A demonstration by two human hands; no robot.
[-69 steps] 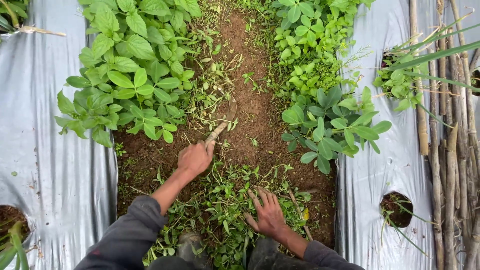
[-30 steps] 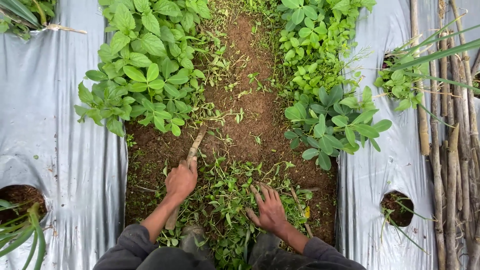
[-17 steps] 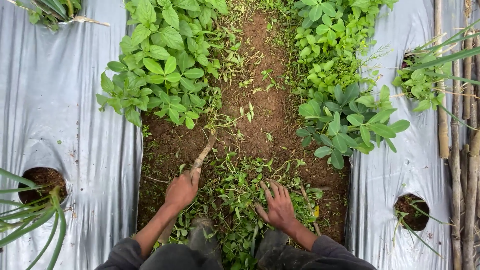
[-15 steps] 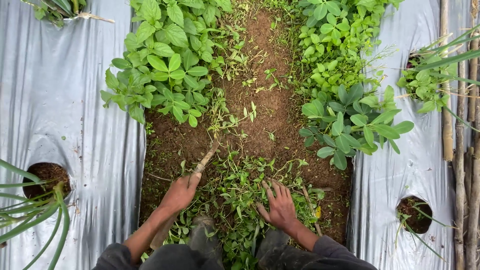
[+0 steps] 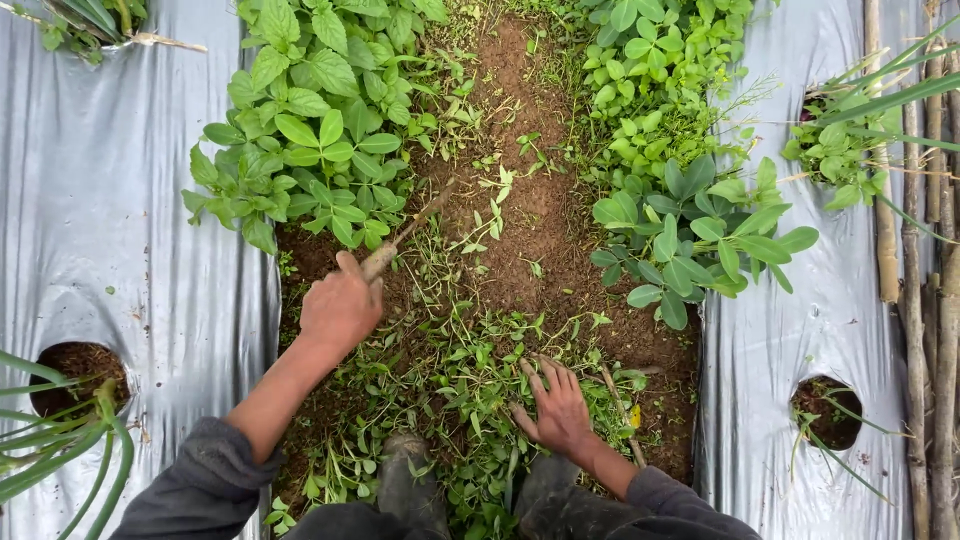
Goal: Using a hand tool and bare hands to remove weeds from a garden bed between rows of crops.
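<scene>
Fingers (image 5: 352, 272) of the left hand (image 5: 340, 308) are curled tight around the pale wooden handle of a slim hand weeding tool (image 5: 405, 235), whose shaft slants up and to the right over the bare brown soil strip (image 5: 540, 215); its working end is too blurred to make out. Over on the other side, the right hand (image 5: 556, 408) lies palm down with its fingers spread open, pressing on a loose heap of cut green weeds (image 5: 450, 395) that covers the near end of the strip, gripping nothing. Two dark sleeves show at the bottom edge, and two muddy dark boots (image 5: 405, 480) stand among the weeds between the arms. Two sheets of silver plastic mulch flank the strip, one on the left (image 5: 110, 230) and one on the right (image 5: 780, 320). Three round planting holes can be counted in them: one on the left (image 5: 75, 375), two on the right, the nearer (image 5: 825, 410) with a thin seedling. Broad-leaved green plants (image 5: 310, 140) crowd both edges of the soil. Several dry cane stalks (image 5: 915, 300) lie along the far right.
</scene>
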